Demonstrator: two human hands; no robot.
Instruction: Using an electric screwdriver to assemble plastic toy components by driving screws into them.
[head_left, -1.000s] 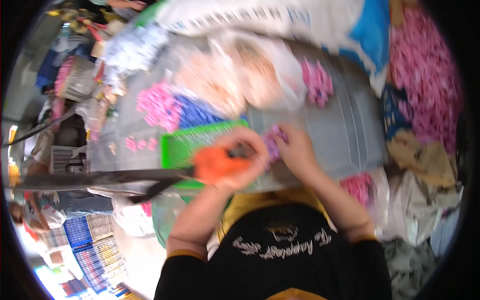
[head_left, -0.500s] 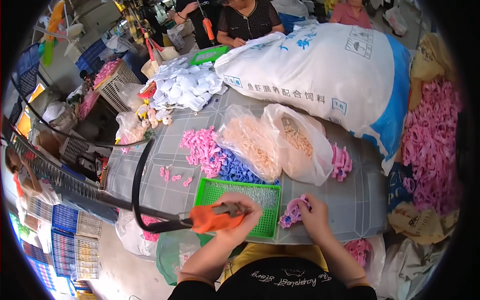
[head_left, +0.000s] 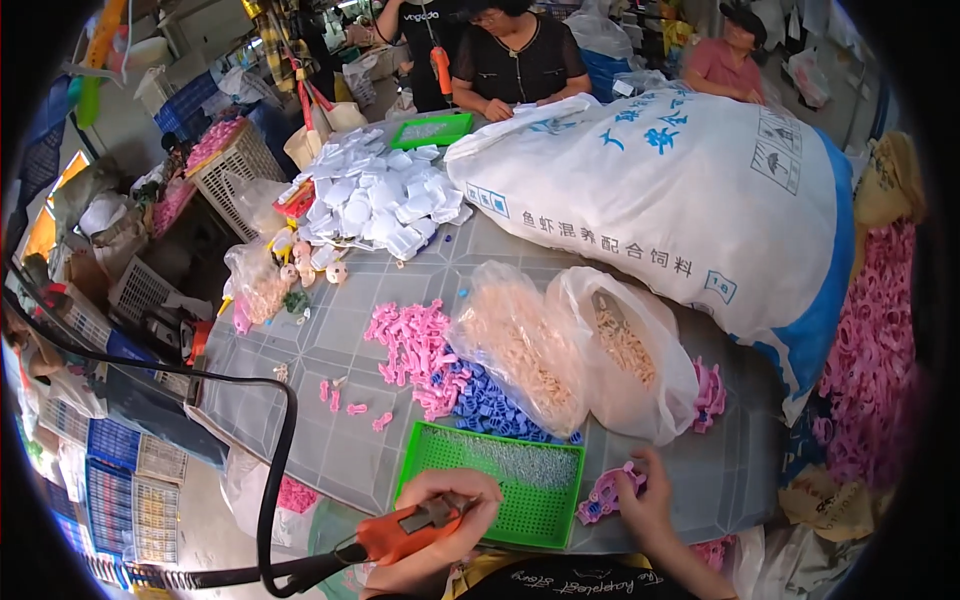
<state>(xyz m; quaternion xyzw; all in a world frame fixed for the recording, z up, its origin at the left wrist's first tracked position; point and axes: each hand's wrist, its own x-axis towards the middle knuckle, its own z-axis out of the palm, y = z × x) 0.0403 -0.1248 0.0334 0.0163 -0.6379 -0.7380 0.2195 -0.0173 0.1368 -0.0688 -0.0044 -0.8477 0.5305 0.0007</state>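
Observation:
My left hand (head_left: pixel 475 512) is wrapped around an orange electric screwdriver (head_left: pixel 400 536) with a thick black cable, over the near left part of a green perforated tray (head_left: pixel 545 512). Small silver screws (head_left: pixel 510 460) lie along the tray's far side. To the right of the tray, my right hand (head_left: pixel 652 508) holds a pink ring-shaped plastic part (head_left: pixel 600 500) with purplish-blue bits, low over the table, between thumb and fingers. Just beyond the tray are piles of pink plastic pieces (head_left: pixel 415 350) and blue plastic pieces (head_left: pixel 500 408).
Two clear bags of beige pieces (head_left: pixel 525 350) sit mid-table. Behind them lies a large white-and-blue sack (head_left: pixel 640 210). White plastic parts (head_left: pixel 375 195) are heaped at the far left of the grey table (head_left: pixel 330 440). Other people (head_left: pixel 515 65) are across the table.
The view has tilted up, so the table sits lower in the picture. My left hand with the screwdriver has drawn slightly left and nearer relative to the tray. The right hand keeps the pink part.

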